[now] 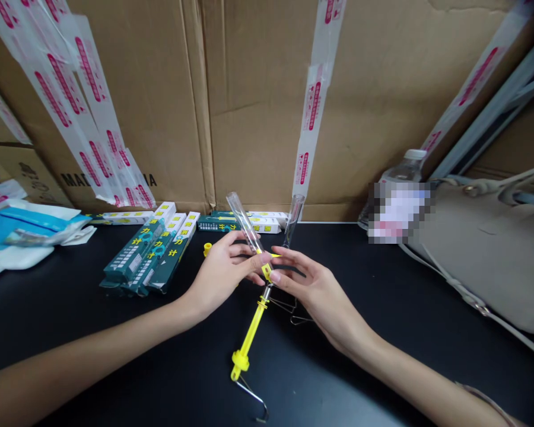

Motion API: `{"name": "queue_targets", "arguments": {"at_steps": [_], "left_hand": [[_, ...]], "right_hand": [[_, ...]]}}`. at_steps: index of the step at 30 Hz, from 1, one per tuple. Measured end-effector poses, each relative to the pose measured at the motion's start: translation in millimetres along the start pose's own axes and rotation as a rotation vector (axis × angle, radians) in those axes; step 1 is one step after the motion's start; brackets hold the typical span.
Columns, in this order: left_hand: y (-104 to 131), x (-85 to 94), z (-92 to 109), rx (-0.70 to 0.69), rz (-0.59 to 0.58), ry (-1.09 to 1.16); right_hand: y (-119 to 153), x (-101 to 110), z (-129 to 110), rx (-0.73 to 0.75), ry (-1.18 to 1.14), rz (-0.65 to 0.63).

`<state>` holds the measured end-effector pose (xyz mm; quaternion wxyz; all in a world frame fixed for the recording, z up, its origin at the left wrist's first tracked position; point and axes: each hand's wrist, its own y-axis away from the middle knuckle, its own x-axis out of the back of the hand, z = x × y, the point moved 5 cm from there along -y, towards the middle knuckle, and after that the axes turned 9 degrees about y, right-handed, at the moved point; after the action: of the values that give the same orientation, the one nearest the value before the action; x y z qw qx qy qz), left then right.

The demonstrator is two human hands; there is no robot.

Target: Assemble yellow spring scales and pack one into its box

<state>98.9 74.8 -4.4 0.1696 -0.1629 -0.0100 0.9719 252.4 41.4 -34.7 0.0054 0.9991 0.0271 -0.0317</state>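
My left hand grips a clear plastic tube that tilts up and to the left. My right hand pinches the yellow inner rod where it enters the tube's lower end. The rod slants down towards me and ends in a metal hook. A second clear tube stands tilted just behind my right hand. Thin wire hooks lie on the black table under my right hand. A small yellow cap sits on the table left of my left hand.
Several dark green boxes lie in a row at the left, more at the back. Taped cardboard cartons wall the rear. Blue and white packets lie far left. A water bottle and a beige bag sit right.
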Motion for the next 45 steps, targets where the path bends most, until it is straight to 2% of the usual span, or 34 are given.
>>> {"name": "queue_targets", "arguments": {"at_steps": [9, 19, 28, 45], "left_hand": [[5.1, -4.6, 3.9, 0.018, 0.064, 0.027], [0.9, 0.4, 4.2, -0.004, 0.092, 0.064], [-2.3, 1.9, 8.9, -0.039, 0.075, 0.085], [4.3, 6.3, 4.3, -0.083, 0.011, -0.061]], "right_hand": [[1.3, -9.2, -1.3, -0.019, -0.035, -0.120], [0.9, -4.4, -2.1, -0.017, -0.142, -0.062], [12.3, -19.6, -4.5, -0.045, -0.231, -0.145], [7.0, -10.7, -5.2, -0.032, -0.130, -0.104]]}}
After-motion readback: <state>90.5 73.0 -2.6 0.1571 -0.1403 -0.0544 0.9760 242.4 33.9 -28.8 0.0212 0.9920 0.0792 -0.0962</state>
